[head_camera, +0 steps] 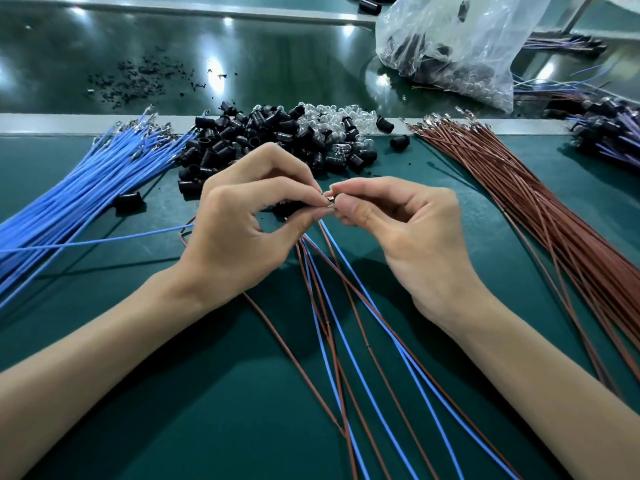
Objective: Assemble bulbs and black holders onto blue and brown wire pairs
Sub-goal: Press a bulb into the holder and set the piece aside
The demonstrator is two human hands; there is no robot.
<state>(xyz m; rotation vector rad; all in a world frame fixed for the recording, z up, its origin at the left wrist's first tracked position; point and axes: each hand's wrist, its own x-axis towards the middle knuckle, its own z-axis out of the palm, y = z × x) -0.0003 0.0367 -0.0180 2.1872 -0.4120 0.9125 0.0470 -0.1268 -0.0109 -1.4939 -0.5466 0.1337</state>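
My left hand (242,220) and my right hand (408,230) meet fingertip to fingertip over the middle of the green mat. Between them they pinch a small clear bulb (329,199) with metal at its end; most of it is hidden by fingers. Several blue and brown wire pairs (346,323) fan down from under my left fingers toward me. A dark holder shows partly beneath my left fingers. Behind my hands lie a pile of black holders (263,140) and a pile of clear bulbs (332,114).
A bundle of blue wires (79,188) lies at the left, a bundle of brown wires (540,202) at the right. One loose black holder (127,199) sits by the blue wires. A plastic bag (460,46) stands back right, finished assemblies (609,136) at far right. Black crumbs (138,81) dot the conveyor belt.
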